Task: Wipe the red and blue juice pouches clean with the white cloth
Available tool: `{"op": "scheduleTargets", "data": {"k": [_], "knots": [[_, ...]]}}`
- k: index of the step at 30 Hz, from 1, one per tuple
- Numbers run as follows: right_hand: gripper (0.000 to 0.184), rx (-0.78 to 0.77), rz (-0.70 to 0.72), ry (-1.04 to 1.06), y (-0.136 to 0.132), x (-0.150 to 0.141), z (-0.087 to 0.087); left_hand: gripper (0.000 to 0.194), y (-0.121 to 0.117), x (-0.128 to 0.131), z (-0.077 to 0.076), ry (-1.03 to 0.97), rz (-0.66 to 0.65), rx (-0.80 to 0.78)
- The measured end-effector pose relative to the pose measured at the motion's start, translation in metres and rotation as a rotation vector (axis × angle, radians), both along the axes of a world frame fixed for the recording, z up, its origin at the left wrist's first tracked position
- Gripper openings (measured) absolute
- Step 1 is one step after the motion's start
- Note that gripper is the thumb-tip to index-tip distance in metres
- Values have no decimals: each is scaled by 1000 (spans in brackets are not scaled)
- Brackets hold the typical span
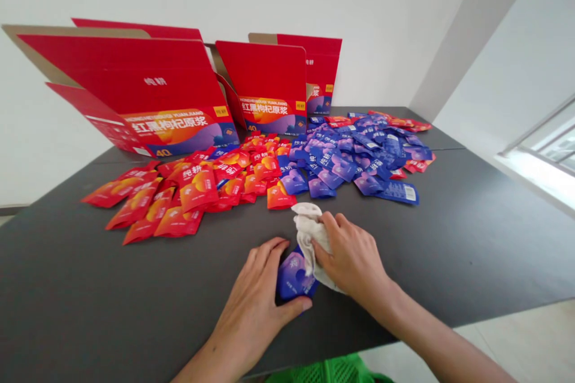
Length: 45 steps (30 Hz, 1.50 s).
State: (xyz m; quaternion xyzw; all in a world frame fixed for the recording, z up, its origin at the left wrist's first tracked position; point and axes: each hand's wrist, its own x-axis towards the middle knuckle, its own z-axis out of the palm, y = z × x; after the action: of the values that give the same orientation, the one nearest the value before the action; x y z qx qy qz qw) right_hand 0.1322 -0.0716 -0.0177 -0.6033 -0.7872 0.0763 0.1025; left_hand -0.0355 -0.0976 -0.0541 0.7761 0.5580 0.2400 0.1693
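In the head view, the left hand (254, 294) grasps a blue packet (291, 278) by its edges, between the two hands; the right hand (353, 253) clutches a white cloth (308, 230) over its right side. Hard pressure from the cloth could crease the packet or slide it loose.

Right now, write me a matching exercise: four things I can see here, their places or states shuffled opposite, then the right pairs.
1. Left hand
2. White cloth
3. Red cartons
4. Green mesh item

A. Behind the piled pouches
B. Past the near edge of the table
C. Holding a blue pouch
D. Gripped by the right hand

Pairs: 1-C, 2-D, 3-A, 4-B
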Motion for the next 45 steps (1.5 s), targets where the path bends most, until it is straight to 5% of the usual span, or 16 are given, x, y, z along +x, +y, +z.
{"op": "scheduleTargets", "data": {"k": [5, 9, 15, 19, 26, 30, 37, 42, 45], "knots": [[27, -51, 195, 32, -3, -4, 1, 54, 1, 1, 2, -2, -59, 23], [25, -27, -1, -25, 1, -6, 2, 65, 1, 0, 1, 15, 11, 3], [25, -48, 156, 15, -5, -13, 1, 55, 1, -1, 2, -14, -63, 29], [26, -53, -10, -10, 5, -8, 0, 63, 0, 0, 2, 29, 25, 3], [25, -30, -155, 2, 19, 8, -5, 47, -15, -3, -8, 106, 124, 94], [23, -8, -187, 15, 13, 9, -7, 55, -21, -2, -13, 163, 123, 128], [25, -65, 99, 65, -14, -6, -5, 50, -21, -2, -4, 145, 32, 80], [23, -7, -60, -10, -8, 0, -4, 55, -19, -3, -5, 163, 111, 121], [22, -18, 1, 23, -12, -1, -7, 53, -17, -3, -7, 165, 66, 116]]}}
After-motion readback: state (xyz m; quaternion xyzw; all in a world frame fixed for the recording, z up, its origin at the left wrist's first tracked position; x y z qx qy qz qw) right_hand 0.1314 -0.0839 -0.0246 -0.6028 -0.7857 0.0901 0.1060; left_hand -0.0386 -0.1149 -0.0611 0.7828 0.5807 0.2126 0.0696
